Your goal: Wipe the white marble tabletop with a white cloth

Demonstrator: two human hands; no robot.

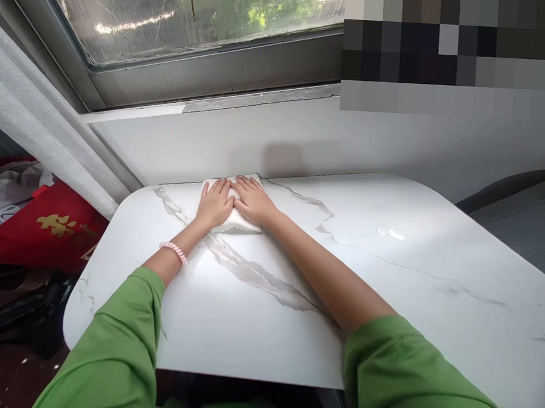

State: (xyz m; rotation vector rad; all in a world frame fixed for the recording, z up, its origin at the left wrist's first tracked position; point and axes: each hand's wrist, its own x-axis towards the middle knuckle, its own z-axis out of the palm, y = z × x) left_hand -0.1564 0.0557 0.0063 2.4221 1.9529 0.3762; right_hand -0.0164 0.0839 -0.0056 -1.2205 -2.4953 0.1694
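Fingers (218,188) flat atop white cloth (240,225)

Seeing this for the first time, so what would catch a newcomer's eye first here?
The left hand and right hand lie flat, side by side, on a white cloth at the far edge of the white marble table, just below the window. Then the bright green sleeves nearest the camera, and a pink bracelet on the left wrist.
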